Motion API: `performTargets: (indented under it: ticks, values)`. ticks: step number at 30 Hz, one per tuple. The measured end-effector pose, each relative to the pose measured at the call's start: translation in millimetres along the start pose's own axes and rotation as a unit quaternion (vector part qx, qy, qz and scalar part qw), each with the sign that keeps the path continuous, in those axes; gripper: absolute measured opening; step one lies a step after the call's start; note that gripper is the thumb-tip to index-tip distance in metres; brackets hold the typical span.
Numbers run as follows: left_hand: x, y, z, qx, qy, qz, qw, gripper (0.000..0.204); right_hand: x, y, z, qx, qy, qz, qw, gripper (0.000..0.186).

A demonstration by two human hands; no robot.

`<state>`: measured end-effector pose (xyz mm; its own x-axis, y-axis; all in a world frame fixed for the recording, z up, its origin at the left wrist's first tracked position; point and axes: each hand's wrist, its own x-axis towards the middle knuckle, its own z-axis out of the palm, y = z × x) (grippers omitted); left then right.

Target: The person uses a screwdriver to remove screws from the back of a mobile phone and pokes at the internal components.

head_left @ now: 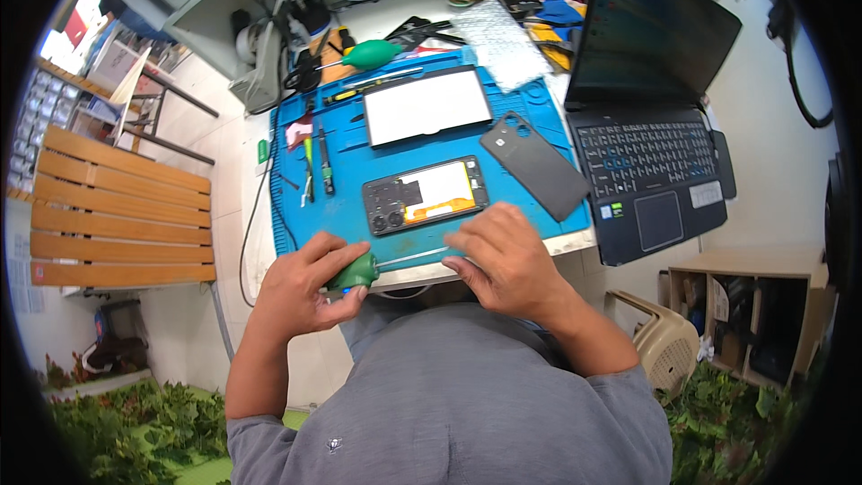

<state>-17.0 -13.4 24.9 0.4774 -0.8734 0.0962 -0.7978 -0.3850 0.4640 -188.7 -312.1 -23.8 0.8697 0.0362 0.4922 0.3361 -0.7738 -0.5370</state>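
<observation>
Low in front of the mat's near edge, my left hand (319,280) is closed around a green bulb-like tool (356,271) with a long thin metal shaft pointing right. The shaft's far end reaches my right hand (503,260), whose bent fingers are blurred by motion; whether they grip the tip cannot be made out. Just beyond both hands lies an opened smartphone (382,202), its white and yellow-edged battery area and black inner parts exposed. A dark phone back cover (536,166) with camera holes rests at an angle to its right.
Behind the phone, a black-framed white panel (426,108) lies on the blue work mat (346,229). Screwdrivers (325,162) lie to the left. A green air blower (371,55) sits at the back among cables and tools. An open laptop (651,153) occupies the right side.
</observation>
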Motion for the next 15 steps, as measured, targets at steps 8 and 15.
performTargets:
  ticks: [8,15]
  values:
    - [0,-7,-3,-0.089,-0.098,0.082,0.988,0.062,-27,-10,-15,0.189,-0.084,-0.011,0.978,0.016]
    - [8,0,-5,-0.116,-0.134,0.089,0.98,0.062,-40,-13,-22,0.201,-0.067,-0.026,0.977,0.019]
